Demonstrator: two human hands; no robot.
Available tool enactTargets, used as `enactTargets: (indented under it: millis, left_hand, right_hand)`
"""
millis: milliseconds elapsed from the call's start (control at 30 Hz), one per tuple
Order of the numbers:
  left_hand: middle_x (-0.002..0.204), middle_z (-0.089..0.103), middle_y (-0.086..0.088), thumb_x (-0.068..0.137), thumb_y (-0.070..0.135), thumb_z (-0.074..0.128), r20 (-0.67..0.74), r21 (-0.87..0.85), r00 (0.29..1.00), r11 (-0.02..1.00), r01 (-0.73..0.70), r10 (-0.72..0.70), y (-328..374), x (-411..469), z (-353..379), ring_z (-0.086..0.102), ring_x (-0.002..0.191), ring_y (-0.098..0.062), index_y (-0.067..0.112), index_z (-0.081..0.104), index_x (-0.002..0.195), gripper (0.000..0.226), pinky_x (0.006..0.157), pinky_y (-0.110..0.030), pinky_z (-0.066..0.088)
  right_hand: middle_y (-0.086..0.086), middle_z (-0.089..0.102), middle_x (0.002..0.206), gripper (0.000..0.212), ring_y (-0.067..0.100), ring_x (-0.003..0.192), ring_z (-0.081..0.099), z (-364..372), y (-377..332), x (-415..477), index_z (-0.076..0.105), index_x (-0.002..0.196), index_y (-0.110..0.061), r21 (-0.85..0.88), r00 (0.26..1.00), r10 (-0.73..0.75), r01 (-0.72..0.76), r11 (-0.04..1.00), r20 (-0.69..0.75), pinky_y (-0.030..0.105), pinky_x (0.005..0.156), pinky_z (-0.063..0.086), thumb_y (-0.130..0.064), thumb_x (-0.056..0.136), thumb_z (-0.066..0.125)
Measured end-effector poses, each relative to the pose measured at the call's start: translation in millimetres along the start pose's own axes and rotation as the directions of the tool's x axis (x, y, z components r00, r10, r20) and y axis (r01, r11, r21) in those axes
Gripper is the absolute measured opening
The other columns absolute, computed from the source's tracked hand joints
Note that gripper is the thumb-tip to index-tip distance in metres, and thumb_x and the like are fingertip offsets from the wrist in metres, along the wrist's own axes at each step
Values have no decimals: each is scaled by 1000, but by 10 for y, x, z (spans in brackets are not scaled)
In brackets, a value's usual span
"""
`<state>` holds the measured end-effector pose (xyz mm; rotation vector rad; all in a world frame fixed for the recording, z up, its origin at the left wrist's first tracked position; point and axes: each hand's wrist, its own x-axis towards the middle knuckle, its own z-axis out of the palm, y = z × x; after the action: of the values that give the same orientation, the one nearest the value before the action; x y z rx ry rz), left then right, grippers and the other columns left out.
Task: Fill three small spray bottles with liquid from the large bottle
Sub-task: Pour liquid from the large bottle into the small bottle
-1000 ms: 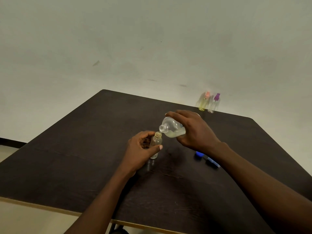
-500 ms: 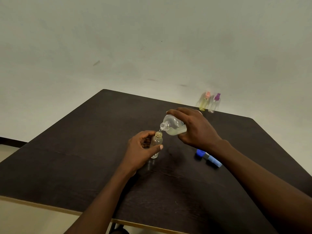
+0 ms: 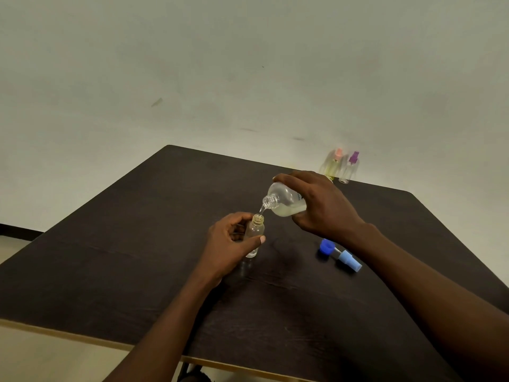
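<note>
A: Containers first. What is in them?

B: Large bottle [image 3: 286,201], clear, uncapped, tipped almost on its side. Pale cloudy liquid pools along its lower wall. A thin stream [image 3: 261,209] runs from its mouth into the open neck of the small bottle [image 3: 254,232] just below.

A: Level in the small one?

B: Cannot tell; the fingers cover much of it. It is clear, upright, with its base on the dark table [image 3: 137,244] near the middle.

A: Hands?

B: Left hand [image 3: 231,244] is wrapped round the small bottle, thumb across the front, fingers curled behind. Right hand [image 3: 322,205] grips the large bottle from above, fingers over its body, wrist bent, forearm coming in from the lower right.

A: Anything else on the table?

B: A blue cap [image 3: 327,247] and a light blue spray top [image 3: 349,261] lie close together under the right wrist. At the far edge by the wall stand two more small bottles side by side: the pink-topped bottle [image 3: 333,166] holds yellowish liquid, and the purple-topped bottle [image 3: 350,168] looks clear, contents unreadable. Both are blurred.
</note>
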<state>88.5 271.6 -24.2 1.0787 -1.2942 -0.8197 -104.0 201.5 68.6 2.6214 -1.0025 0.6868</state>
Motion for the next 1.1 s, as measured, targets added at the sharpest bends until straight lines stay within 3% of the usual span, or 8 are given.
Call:
enactTargets:
  millis: [1100]
  left_hand:
    - [100,73,0,73,7,81,16,11,1000,1000,5,-5,6,-12,-7,70,92,-14,16,70,107,36,87,-37,58]
  right_hand:
    - [-11,61,114,60,13,103,57,-50,70,44,50,130,-31,-18,1000,16,-16,1000,14,36,89,47,-24,74,69]
